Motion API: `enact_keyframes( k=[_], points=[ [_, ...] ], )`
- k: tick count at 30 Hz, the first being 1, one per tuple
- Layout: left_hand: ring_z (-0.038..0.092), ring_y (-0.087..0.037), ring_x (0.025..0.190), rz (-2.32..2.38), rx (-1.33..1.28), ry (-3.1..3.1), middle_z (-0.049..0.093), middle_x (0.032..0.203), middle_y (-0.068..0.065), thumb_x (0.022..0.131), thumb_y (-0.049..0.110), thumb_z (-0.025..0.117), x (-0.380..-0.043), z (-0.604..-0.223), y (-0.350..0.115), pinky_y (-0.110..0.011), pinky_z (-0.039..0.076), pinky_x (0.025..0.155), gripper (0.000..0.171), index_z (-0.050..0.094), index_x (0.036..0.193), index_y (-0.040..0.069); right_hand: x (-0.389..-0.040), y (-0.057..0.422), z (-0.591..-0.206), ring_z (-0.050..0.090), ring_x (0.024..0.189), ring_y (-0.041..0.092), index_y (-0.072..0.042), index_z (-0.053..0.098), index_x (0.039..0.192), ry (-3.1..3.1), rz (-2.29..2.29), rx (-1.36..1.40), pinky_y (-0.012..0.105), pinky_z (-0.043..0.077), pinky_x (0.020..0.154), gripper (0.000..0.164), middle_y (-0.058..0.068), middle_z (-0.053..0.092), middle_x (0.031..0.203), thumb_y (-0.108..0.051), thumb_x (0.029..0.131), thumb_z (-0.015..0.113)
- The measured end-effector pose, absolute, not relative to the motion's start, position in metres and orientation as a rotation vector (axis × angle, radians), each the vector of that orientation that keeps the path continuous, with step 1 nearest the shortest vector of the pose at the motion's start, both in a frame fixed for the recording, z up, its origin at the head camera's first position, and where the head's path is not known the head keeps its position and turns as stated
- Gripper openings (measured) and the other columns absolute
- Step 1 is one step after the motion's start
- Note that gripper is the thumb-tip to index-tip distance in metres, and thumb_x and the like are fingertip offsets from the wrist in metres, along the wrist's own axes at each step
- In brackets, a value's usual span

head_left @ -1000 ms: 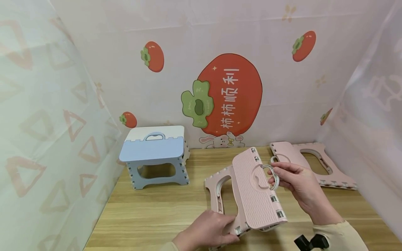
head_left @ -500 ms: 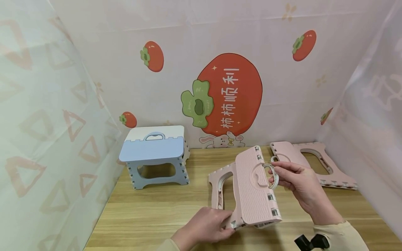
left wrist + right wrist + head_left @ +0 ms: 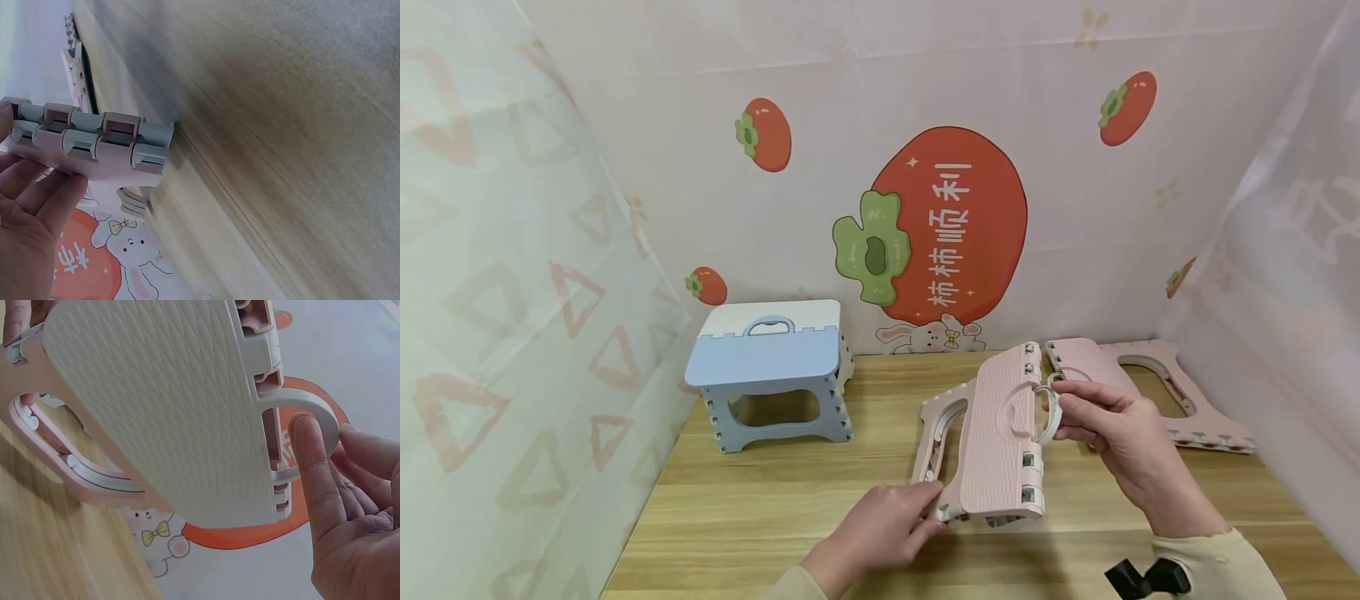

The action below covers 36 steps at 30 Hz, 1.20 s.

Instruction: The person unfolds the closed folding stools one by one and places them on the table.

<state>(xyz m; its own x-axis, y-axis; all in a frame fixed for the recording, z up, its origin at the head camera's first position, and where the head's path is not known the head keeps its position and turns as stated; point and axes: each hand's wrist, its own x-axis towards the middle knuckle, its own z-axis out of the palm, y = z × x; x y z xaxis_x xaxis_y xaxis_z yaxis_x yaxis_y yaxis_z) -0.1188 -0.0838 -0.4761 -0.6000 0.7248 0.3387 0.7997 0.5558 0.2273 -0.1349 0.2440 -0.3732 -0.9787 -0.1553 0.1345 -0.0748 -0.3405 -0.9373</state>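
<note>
In the head view a pink folding stool (image 3: 996, 442) is held tilted over the wooden table, partly folded, its textured pink panel facing left. My left hand (image 3: 883, 521) grips its near leg corner at the hinge; in the left wrist view the fingers (image 3: 47, 197) hold the hinged edge. My right hand (image 3: 1123, 437) pinches the white carrying handle (image 3: 1051, 421) at the panel's right edge. The right wrist view shows the thumb or finger (image 3: 315, 469) against the handle and the stool's white textured panel (image 3: 153, 412).
A blue-and-white folding stool (image 3: 767, 367) stands unfolded at the back left. Another pink folding stool (image 3: 1157, 387) lies flat on the table (image 3: 760, 525) at the back right, partly behind my right hand. A printed cloth wall (image 3: 865, 83) encloses the back and sides.
The held pink stool has swung, its near end rising and its panel turning to a narrower, steeper view. My left hand has moved slightly away and left with it. My right hand stays nearly in place.
</note>
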Motion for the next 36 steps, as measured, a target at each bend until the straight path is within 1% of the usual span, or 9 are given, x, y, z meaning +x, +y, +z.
enact_keyframes(
  k=[6,11,13,15,19,23,26,32,36],
  points=[
    [0.041,0.004,0.063,-0.610,-1.272,-2.668,0.046,0.074,0.016,0.100,0.032,0.067,-0.120,-0.473,-0.086,-0.009,0.035,0.055,0.017,0.060,0.105,0.018,-0.134,0.240,-0.371,0.075,0.079,0.021,0.002,0.072,0.122,1.750,-2.524,-0.341,0.032,0.063,0.076,0.027,0.006,0.072,0.113,0.007,0.101,0.056],
    [0.048,0.005,0.068,-0.659,-1.262,-2.669,0.061,0.083,0.012,0.099,0.032,0.068,-0.122,-0.474,-0.089,-0.009,0.043,0.061,0.025,0.065,0.116,0.014,-0.134,0.235,-0.369,0.075,0.080,0.021,0.001,0.071,0.124,1.771,-2.497,-0.375,0.033,0.064,0.077,0.029,0.008,0.075,0.106,0.008,0.101,0.055],
    [0.051,0.005,0.071,-0.675,-1.266,-2.648,0.065,0.087,0.010,0.099,0.031,0.069,-0.122,-0.474,-0.090,-0.009,0.046,0.063,0.028,0.065,0.119,0.012,-0.135,0.233,-0.368,0.075,0.081,0.020,0.001,0.070,0.125,1.792,-2.478,-0.383,0.033,0.064,0.077,0.029,0.008,0.076,0.106,0.007,0.101,0.056],
    [0.053,0.005,0.070,-0.693,-1.271,-2.631,0.067,0.088,0.008,0.098,0.030,0.069,-0.122,-0.474,-0.091,-0.009,0.047,0.063,0.029,0.065,0.120,0.011,-0.135,0.231,-0.368,0.075,0.081,0.020,0.002,0.069,0.127,1.807,-2.470,-0.412,0.034,0.064,0.077,0.030,0.008,0.076,0.107,0.008,0.101,0.055],
    [0.055,0.003,0.067,-0.761,-1.264,-2.634,0.070,0.087,0.005,0.098,0.029,0.070,-0.122,-0.475,-0.090,-0.007,0.046,0.061,0.031,0.066,0.121,0.009,-0.136,0.227,-0.368,0.074,0.079,0.021,0.003,0.067,0.127,1.821,-2.480,-0.477,0.034,0.064,0.076,0.031,0.011,0.076,0.104,0.011,0.100,0.054],
    [0.052,0.004,0.064,-0.810,-1.254,-2.646,0.070,0.085,0.003,0.098,0.030,0.070,-0.123,-0.475,-0.090,-0.006,0.044,0.059,0.034,0.067,0.123,0.007,-0.137,0.221,-0.367,0.074,0.075,0.021,0.003,0.067,0.126,1.842,-2.512,-0.466,0.034,0.064,0.074,0.031,0.012,0.077,0.098,0.012,0.099,0.055],
    [0.051,0.005,0.062,-0.831,-1.253,-2.632,0.070,0.084,0.004,0.098,0.030,0.070,-0.124,-0.477,-0.089,-0.005,0.043,0.058,0.034,0.067,0.123,0.007,-0.137,0.216,-0.366,0.074,0.074,0.021,0.003,0.066,0.126,1.864,-2.532,-0.437,0.034,0.064,0.074,0.030,0.013,0.077,0.098,0.011,0.098,0.057],
    [0.057,-0.003,0.063,-0.924,-1.235,-2.548,0.069,0.082,0.004,0.095,0.027,0.074,-0.125,-0.483,-0.088,-0.005,0.043,0.059,0.028,0.067,0.115,0.008,-0.137,0.207,-0.363,0.074,0.077,0.020,0.005,0.063,0.129,1.902,-2.549,-0.441,0.034,0.064,0.075,0.031,0.013,0.077,0.099,0.009,0.099,0.059],
    [0.058,-0.003,0.065,-0.967,-1.215,-2.516,0.069,0.081,0.004,0.094,0.027,0.075,-0.125,-0.486,-0.088,-0.006,0.047,0.061,0.027,0.066,0.113,0.009,-0.137,0.202,-0.363,0.074,0.078,0.020,0.009,0.061,0.130,1.927,-2.554,-0.459,0.034,0.064,0.077,0.031,0.011,0.077,0.098,0.009,0.099,0.058]
  ],
)
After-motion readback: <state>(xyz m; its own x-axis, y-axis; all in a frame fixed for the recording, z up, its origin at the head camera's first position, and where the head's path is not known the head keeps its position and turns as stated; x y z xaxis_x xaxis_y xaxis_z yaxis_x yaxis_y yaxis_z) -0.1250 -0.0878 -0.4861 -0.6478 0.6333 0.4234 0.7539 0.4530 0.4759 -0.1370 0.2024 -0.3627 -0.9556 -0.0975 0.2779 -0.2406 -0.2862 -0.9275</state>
